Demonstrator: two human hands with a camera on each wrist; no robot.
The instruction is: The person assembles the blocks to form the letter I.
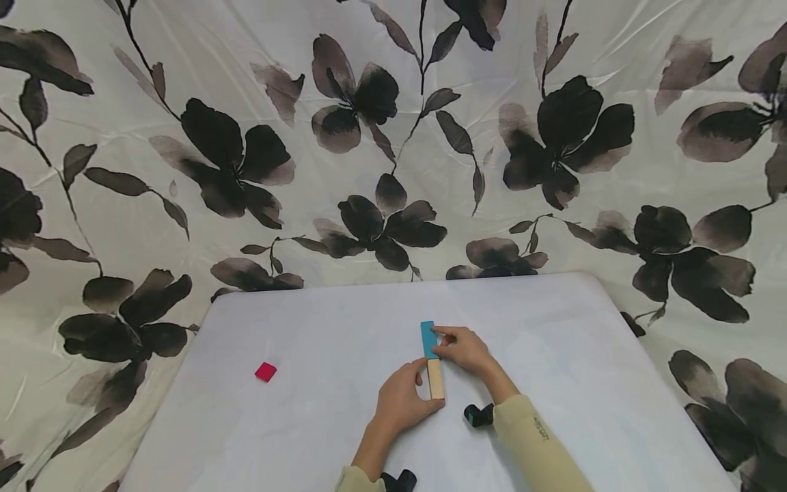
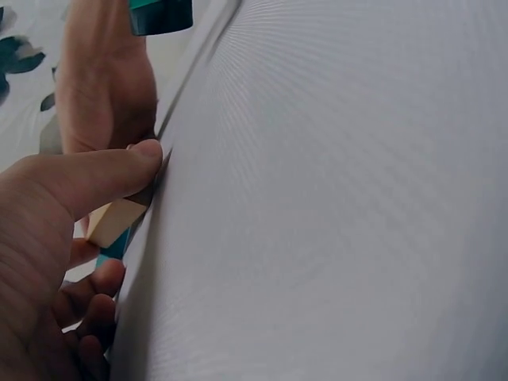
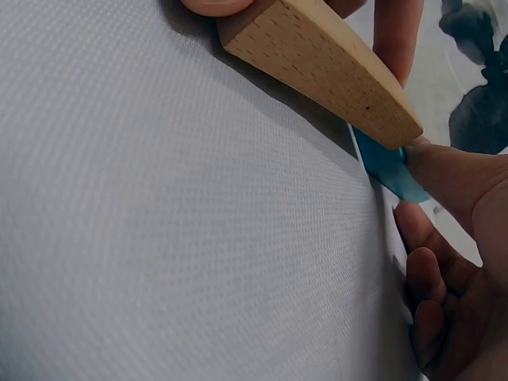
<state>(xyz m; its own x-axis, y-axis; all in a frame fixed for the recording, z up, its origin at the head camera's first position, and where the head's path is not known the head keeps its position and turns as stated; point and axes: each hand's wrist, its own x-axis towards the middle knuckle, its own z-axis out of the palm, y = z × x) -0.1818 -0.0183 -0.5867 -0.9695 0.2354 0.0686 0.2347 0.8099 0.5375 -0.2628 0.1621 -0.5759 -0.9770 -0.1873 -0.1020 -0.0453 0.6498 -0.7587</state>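
Observation:
A plain wooden block (image 1: pixel 436 380) lies lengthwise on the white table. My left hand (image 1: pixel 402 400) grips it end to end, the thumb at its near end and a fingertip at its far end. Straight beyond it is a blue block (image 1: pixel 427 336), lined up with the wooden one, their ends meeting in the head view. My right hand (image 1: pixel 465 348) holds the blue block from the right with thumb and index finger. The right wrist view has the wooden block (image 3: pixel 325 67) large, with the right thumb (image 3: pixel 452 178) at the blue block (image 3: pixel 389 167) behind it.
A small red block (image 1: pixel 266 372) sits alone toward the left of the white table (image 1: pixel 332 328). Dark camera mounts (image 1: pixel 478 415) are on both wrists, low over the tabletop. Behind the table's far edge hangs a flower-print cloth (image 1: pixel 455 191).

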